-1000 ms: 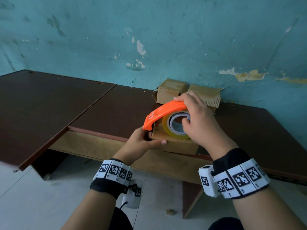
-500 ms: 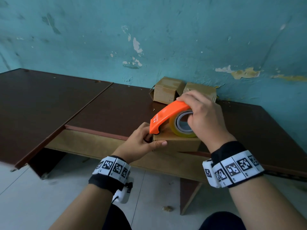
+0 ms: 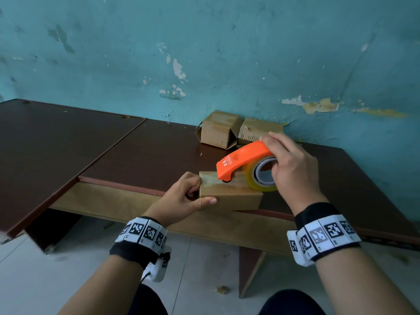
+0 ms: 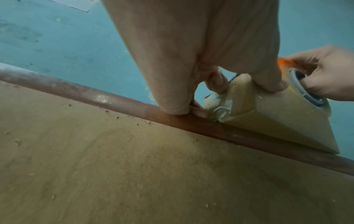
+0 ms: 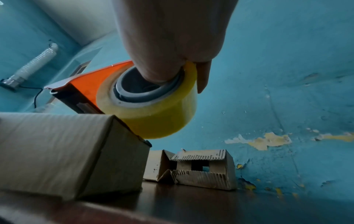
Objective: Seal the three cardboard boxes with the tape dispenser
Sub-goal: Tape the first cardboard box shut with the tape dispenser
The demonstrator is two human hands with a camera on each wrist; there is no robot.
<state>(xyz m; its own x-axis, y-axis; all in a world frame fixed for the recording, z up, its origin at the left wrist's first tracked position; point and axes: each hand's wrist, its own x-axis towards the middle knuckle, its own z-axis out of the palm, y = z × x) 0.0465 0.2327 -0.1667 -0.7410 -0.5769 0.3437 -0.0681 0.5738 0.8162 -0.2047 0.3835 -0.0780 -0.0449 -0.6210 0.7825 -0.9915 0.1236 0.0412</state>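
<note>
Right hand [image 3: 293,169] gripping tape dispenser [image 3: 244,162] atop box [image 3: 229,194], left hand [image 3: 181,201] clutching box end, two boxes [image 3: 238,130] by wall [image 3: 204,53]

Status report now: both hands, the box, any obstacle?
Left hand grips near box. Right hand holds tape dispenser on box top. Two boxes wait behind. Nothing in the way.

two boxes [image 3: 238,130] against wall [image 3: 227,53], tabletop [image 3: 68,137] left open
</note>
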